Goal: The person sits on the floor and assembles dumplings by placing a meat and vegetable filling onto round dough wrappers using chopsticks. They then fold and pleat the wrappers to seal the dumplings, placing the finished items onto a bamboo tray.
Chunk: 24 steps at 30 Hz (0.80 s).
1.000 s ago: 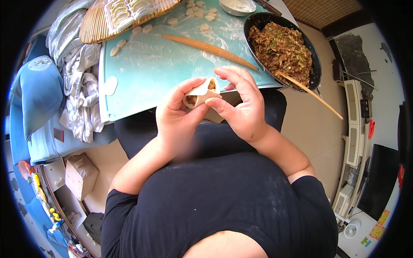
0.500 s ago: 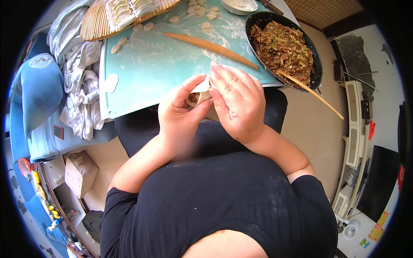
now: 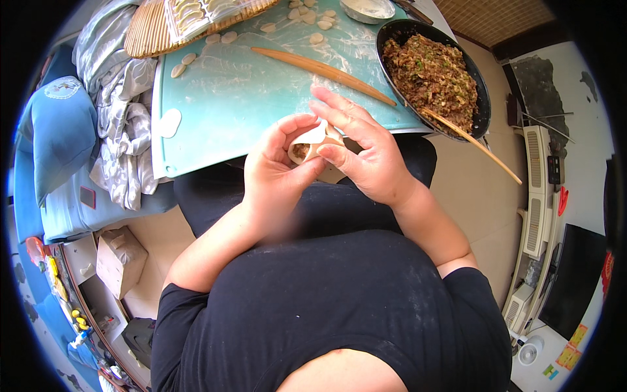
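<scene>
Between my two hands, just off the near edge of the mat, is a partly folded dumpling [image 3: 318, 138] with brown filling showing at its left end. My left hand [image 3: 277, 153] cups that end, its fingers curled behind the wrapper and its thumb in front. On the other side my right hand [image 3: 366, 147] pinches the wrapper with its thumb, while the upper fingers stand partly raised. A wooden rolling pin [image 3: 323, 74] lies beyond my hands on the floured green mat [image 3: 215, 124]. To the right sits a black pan [image 3: 488, 108] of meat filling [image 3: 428, 81].
Chopsticks [image 3: 473, 140] stick out over the pan's near rim. Several dough pieces [image 3: 316, 38] lie at the back, and a flat wrapper [image 3: 170, 123] near the left edge. A woven tray [image 3: 147, 32] holds a plastic box of dumplings [image 3: 189, 29]. A metal bowl of flour [image 3: 367, 9] stands behind.
My right hand has shifted slightly and its fingers have lifted and opened away from the wrapper, uncovering more of the dumpling. My left hand keeps its hold.
</scene>
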Each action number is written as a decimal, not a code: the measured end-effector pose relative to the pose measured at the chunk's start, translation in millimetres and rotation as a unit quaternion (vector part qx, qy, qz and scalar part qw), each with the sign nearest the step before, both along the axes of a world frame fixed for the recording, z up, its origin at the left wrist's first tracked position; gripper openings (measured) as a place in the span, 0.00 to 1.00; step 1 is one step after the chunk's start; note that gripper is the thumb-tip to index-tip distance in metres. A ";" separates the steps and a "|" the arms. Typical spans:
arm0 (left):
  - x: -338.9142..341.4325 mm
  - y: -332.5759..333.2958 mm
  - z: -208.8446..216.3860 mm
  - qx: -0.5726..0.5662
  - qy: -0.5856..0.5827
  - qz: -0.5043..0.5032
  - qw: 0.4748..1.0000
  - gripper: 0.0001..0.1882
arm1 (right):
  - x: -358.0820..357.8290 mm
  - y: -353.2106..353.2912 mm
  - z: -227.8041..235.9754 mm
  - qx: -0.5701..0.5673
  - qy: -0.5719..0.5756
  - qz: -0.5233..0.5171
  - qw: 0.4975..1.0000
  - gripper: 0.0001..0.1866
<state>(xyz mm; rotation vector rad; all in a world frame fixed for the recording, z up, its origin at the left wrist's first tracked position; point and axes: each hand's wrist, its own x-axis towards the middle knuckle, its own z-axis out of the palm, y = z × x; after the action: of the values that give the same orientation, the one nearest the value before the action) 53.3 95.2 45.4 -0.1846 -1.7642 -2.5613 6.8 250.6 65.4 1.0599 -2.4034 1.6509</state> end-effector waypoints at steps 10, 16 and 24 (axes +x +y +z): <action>0.0 -3.3 2.1 -0.006 -0.025 -0.051 0.998 0.26 | -6.3 2.6 -3.1 -0.063 0.069 0.044 0.995 0.12; -1.7 -3.4 2.3 0.018 -0.038 -0.080 0.996 0.23 | -2.7 4.3 -0.8 -0.012 0.182 -0.029 0.983 0.07; -3.5 -6.7 17.2 0.029 -0.100 -0.083 0.991 0.24 | -14.5 17.7 8.8 -0.026 0.135 -0.044 0.990 0.10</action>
<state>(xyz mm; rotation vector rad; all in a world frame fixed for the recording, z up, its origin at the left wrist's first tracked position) 49.7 88.6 62.6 -0.0796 -1.8047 -2.8355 -7.8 268.4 74.2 1.0746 -2.1897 1.4320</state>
